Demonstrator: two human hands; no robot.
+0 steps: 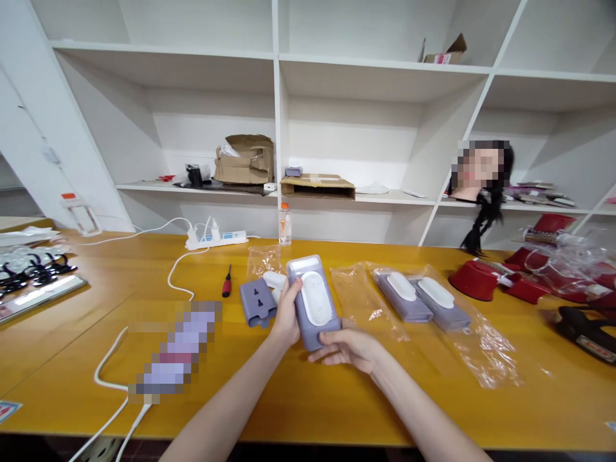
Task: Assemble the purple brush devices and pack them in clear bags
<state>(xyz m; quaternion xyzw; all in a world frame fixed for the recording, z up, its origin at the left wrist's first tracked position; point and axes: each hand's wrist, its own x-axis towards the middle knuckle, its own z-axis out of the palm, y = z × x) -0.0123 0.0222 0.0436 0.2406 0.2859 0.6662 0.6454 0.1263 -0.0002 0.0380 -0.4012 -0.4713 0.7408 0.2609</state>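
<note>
While white shelving (276,96) fills the background, a broad yellow-brown table (308,410) stretches across the foreground, its wood glossy under the light. Clear plastic bags (356,292) lie crinkled on it to the right of the hands.

Above the middle of the table, between both hands, is the purple-grey case (312,308), an upright-looking oblong with rounded corners, tilted slightly to the left at its top. Its face is matte, with a paler, shinier band near the upper end. Most of that face is taken up by a white oval piece (317,296), long and round-ended, with a raised rim and faint marks on its inner surface.

The left hand (287,317) holds the case by its left edge, thumb on the front, the other fingers hidden behind. The right hand (349,346) is at the lower right corner, a fingertip on the front and other fingers loosely spread just below; whether it grips firmly, I cannot tell.

Two similar cases (407,309) lie side by side to the right, each topped by a white oval. Just left of the held case sits a purple-grey cover (250,308) with two dark slots, and beyond it a slim red-and-black screwdriver (226,285).
</note>
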